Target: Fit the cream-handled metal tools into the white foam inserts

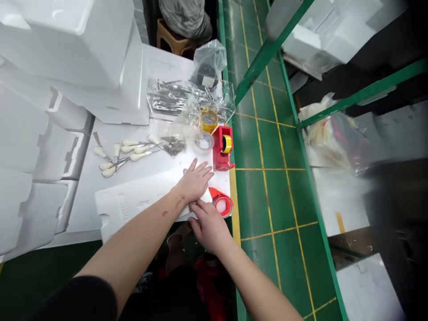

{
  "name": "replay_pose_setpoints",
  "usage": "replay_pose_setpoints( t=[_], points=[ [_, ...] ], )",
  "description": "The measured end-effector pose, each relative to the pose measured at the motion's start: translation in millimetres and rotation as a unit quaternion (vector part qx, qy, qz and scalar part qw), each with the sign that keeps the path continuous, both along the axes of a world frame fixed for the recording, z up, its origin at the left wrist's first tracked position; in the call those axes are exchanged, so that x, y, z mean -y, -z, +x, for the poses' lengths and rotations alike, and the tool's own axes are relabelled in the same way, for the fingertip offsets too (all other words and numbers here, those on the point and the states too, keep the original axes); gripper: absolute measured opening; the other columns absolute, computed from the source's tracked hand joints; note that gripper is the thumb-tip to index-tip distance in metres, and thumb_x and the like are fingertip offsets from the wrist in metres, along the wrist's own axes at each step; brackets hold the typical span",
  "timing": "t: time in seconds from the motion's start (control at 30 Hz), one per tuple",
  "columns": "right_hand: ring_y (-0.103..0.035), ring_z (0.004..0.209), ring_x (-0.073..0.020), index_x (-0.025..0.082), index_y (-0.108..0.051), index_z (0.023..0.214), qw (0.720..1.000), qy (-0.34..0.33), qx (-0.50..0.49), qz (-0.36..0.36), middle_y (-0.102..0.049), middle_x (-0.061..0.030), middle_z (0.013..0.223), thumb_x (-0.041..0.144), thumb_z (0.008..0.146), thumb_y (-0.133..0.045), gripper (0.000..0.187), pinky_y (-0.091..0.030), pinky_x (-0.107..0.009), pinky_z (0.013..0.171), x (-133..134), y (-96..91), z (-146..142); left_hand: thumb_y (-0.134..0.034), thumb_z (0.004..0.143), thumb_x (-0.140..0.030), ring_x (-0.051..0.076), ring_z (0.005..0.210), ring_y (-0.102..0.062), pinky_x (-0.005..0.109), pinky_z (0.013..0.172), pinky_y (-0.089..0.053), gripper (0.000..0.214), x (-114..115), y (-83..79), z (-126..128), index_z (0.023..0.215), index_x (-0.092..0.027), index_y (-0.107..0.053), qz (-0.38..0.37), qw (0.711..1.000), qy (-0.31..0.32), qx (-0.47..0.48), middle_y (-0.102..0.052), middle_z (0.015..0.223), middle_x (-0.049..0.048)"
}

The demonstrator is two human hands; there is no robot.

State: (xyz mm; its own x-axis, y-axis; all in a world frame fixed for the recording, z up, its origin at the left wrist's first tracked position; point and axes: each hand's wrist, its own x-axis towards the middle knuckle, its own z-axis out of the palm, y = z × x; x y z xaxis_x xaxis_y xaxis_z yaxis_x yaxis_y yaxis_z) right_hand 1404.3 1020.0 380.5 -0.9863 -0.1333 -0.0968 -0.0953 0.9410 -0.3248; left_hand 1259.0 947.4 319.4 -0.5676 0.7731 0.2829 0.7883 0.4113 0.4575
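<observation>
1 head-worn camera looks forward and down at the hands (195, 182) from above.

White foam slab (83, 200) with tape rolls (209, 120), dispenser (222, 149), white-handled tools (127, 154)

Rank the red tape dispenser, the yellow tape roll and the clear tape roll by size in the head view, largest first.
1. The red tape dispenser.
2. The yellow tape roll and the clear tape roll look much alike in size, so I won't rank them against each other.
</observation>
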Motion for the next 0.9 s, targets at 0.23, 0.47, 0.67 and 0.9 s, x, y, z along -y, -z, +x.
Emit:
replay_pose_setpoints(
  t=[0.23, 0.47, 0.67, 0.9],
  points=[
    [-0.065, 0.107, -0.0253, 0.015, -0.053, 0.133, 0.929, 0.345, -0.061, -0.119, -0.068, -0.0148, 0.119, 0.030, 0.090, -0.060, 0.046, -0.051, -0.039, 0.097, -116, -29.7, -134, -0.052, 0.087, -0.024, 0.039, 0.149, -0.027, 0.064, 0.123, -0.006, 0.048, 0, 0.3, 9, 0.131, -0.008, -0.062, -0.051, 0.992, -0.113, -0.023, -0.044, 0.154, 0.0212],
    [-0.070, 0.062, -0.0179, 0.008, -0.044, 0.135, 0.824, 0.432, 0.161, -0.330, -0.073, -0.0107, 0.084, 0.018, 0.089, -0.067, 0.053, -0.060, -0.031, 0.062, -145, -16.1, -210, -0.050, 0.088, -0.026, 0.038, 0.148, -0.029, 0.061, 0.123, -0.009, 0.044, -2, -0.7, 6, 0.126, -0.011, -0.065, -0.072, 0.992, -0.101, -0.022, -0.048, 0.152, 0.0180],
    [-0.062, 0.051, -0.0125, 0.015, -0.041, 0.134, 0.826, 0.448, 0.112, -0.324, -0.066, 0.0003, 0.069, 0.008, 0.084, -0.070, 0.058, -0.053, -0.022, 0.047, -137, -28.6, -176, -0.051, 0.087, -0.025, 0.039, 0.147, -0.032, 0.061, 0.123, -0.010, 0.041, -1, -1.6, 4, 0.121, -0.012, -0.068, -0.062, 0.993, -0.098, -0.006, -0.051, 0.150, 0.0172],
    [-0.067, 0.060, -0.0143, 0.018, -0.054, 0.108, 0.800, 0.467, 0.129, -0.354, -0.064, 0.0021, 0.071, 0.019, 0.083, -0.069, 0.030, -0.057, -0.025, 0.053, -131, 5.5, -57, -0.053, 0.086, -0.024, 0.037, 0.145, -0.035, 0.060, 0.123, -0.012, 0.036, -1, -2.5, 3, 0.115, -0.014, -0.071, -0.042, 0.994, -0.098, -0.007, -0.053, 0.148, 0.0165]
  ],
)
